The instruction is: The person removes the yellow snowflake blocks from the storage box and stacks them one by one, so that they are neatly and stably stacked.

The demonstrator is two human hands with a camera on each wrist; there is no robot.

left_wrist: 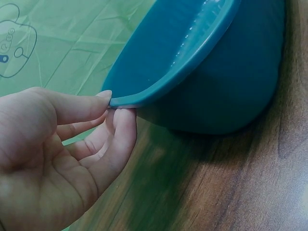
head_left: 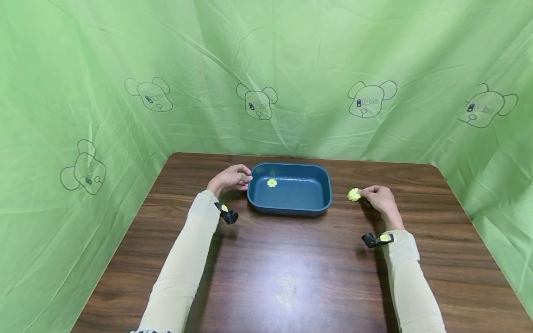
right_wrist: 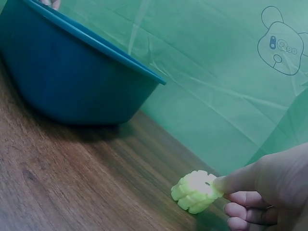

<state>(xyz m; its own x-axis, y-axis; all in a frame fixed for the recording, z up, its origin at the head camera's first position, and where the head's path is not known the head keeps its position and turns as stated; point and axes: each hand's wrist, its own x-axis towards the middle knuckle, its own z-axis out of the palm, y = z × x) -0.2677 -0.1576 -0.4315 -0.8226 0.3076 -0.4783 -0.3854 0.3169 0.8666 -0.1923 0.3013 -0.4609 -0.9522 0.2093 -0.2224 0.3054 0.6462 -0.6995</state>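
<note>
1. Left hand [head_left: 230, 179] at the left end of a blue tub [head_left: 325, 203], thumb and fingers [left_wrist: 121, 129] pinching the tub's rim [left_wrist: 144, 98]; the remaining fingers loosely curled beneath, palm turned up in the left wrist view.
2. Tub standing flat on a dark wooden table [head_left: 283, 277], about midway across and toward the far edge; one small yellow corn slice [head_left: 272, 183] lying inside on the tub floor, nearer the left end.
3. Right hand [head_left: 381, 200] resting on the table right of the tub, well apart from it.
4. Yellow corn piece [head_left: 354, 194] on the table just left of that hand; index fingertip [right_wrist: 226, 183] touching its top, other fingers curled under the palm. Whether the thumb also presses the corn: cannot tell.
5. Corn piece lying between the tub's right end and the right hand, close to the hand, not touching the tub.
6. Beige sleeves [head_left: 183, 263] on both arms, a small black clip with a yellow mark [head_left: 226, 214] at each wrist.
7. Green cloth with outlined bear heads [head_left: 257, 102] hung behind and at both sides of the table.
</note>
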